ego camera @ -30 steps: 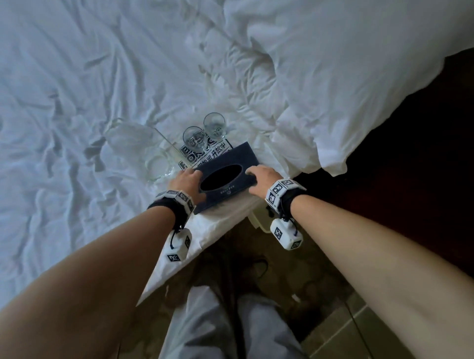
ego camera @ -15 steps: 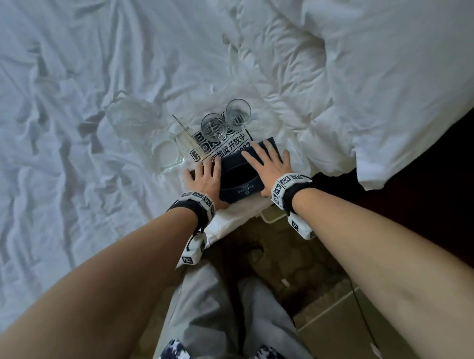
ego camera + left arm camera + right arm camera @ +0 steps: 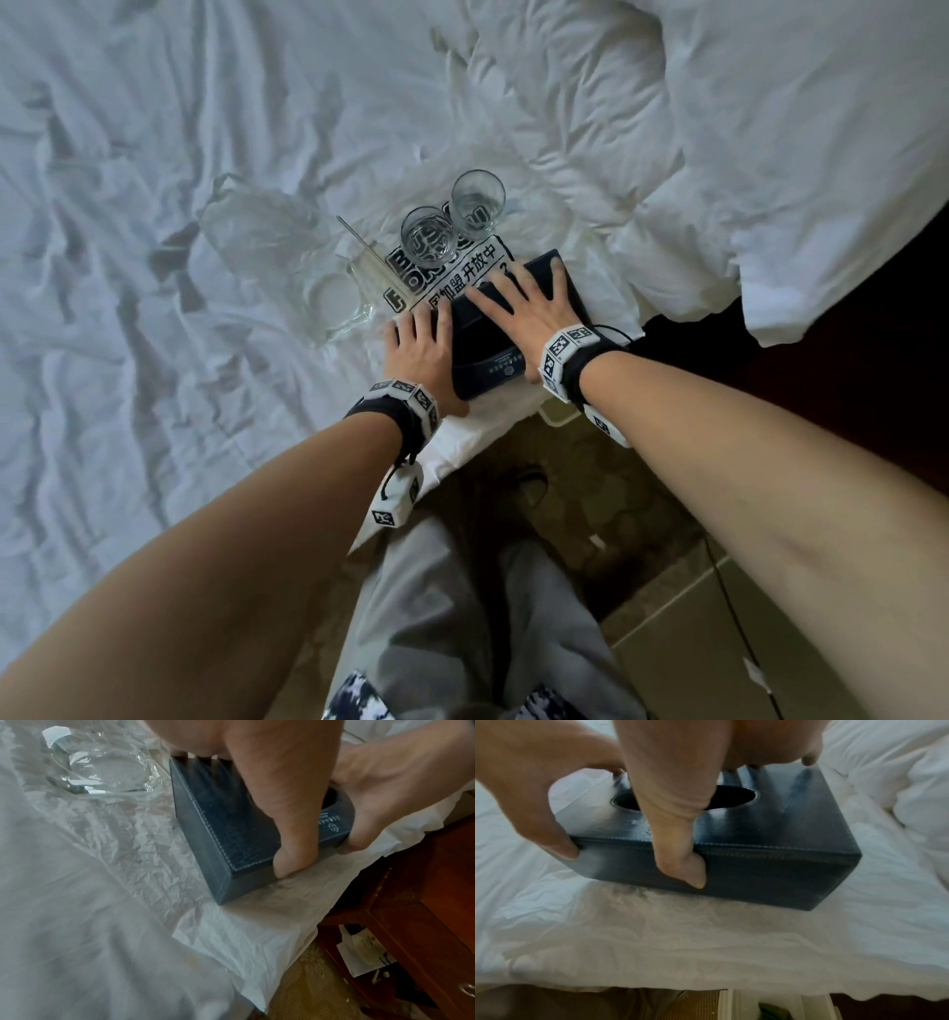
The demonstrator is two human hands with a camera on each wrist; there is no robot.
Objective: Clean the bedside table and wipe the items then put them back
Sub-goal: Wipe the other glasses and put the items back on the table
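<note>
A dark blue tissue box (image 3: pixel 488 354), rectangular, leather-look with pale stitched edges and an oval opening on top, sits on thin crinkled plastic sheeting (image 3: pixel 257 914) at the near edge of a bed. The left hand (image 3: pixel 421 354) clasps its left end, thumb curled down the near side. The right hand (image 3: pixel 529 303) lies across the top with fingers spread wide, thumb hooked over the front face. Nearest the camera are grey trousers (image 3: pixel 462 616) over worn patterned floor (image 3: pixel 590 478), and reddish-brown wooden furniture (image 3: pixel 401 914) stands to the right. Just beyond the box lies a white sign with bold black characters (image 3: pixel 452 272), carrying two clear round drinking glasses (image 3: pixel 429 236), upright. Left of them rests a clear glass ashtray (image 3: pixel 334 298). Further back spreads a rumpled white sheet (image 3: pixel 154 154) and a puffy white duvet (image 3: pixel 770 128).
</note>
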